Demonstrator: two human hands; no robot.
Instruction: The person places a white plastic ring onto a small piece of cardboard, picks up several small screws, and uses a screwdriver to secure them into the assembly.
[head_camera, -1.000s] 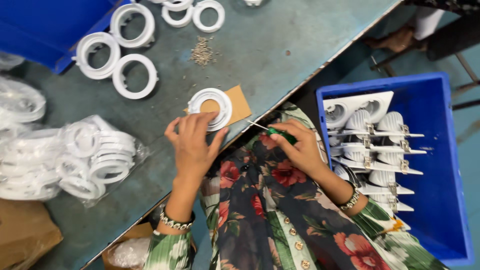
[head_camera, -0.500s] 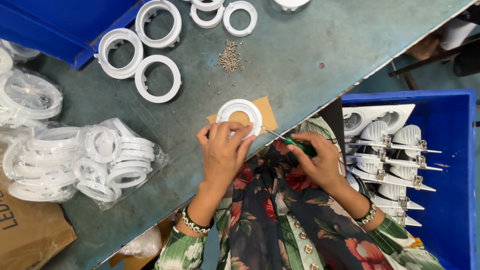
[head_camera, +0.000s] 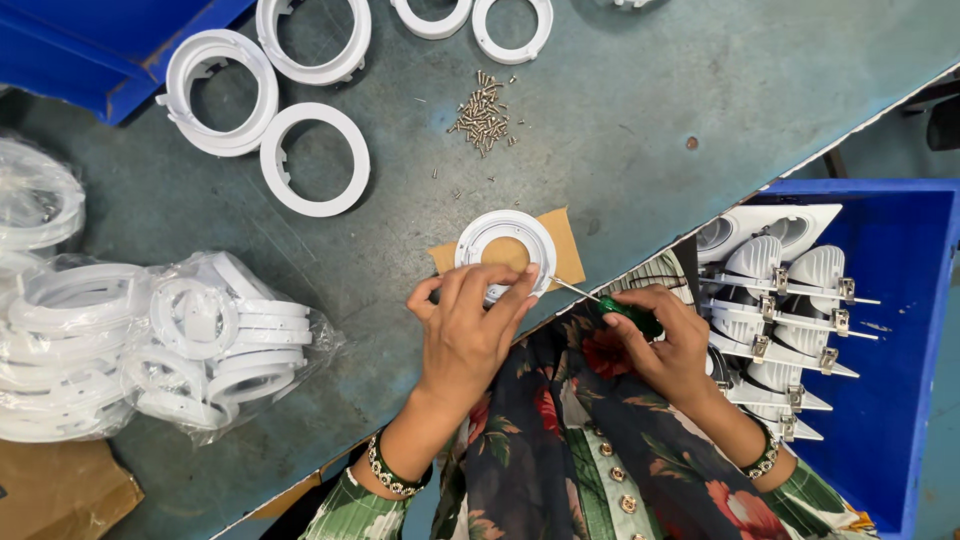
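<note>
The left hand pins a white plastic ring at its near rim, fingers curled over the edge; the ring lies on a scrap of cardboard near the front edge of the surface. The right hand is closed round a green-handled screwdriver, tip at the rim. The ring looks light, stiff and smooth — best held by its rim. The screw itself, probably under the fingertips, is hidden — loose screws lie beyond.
</note>
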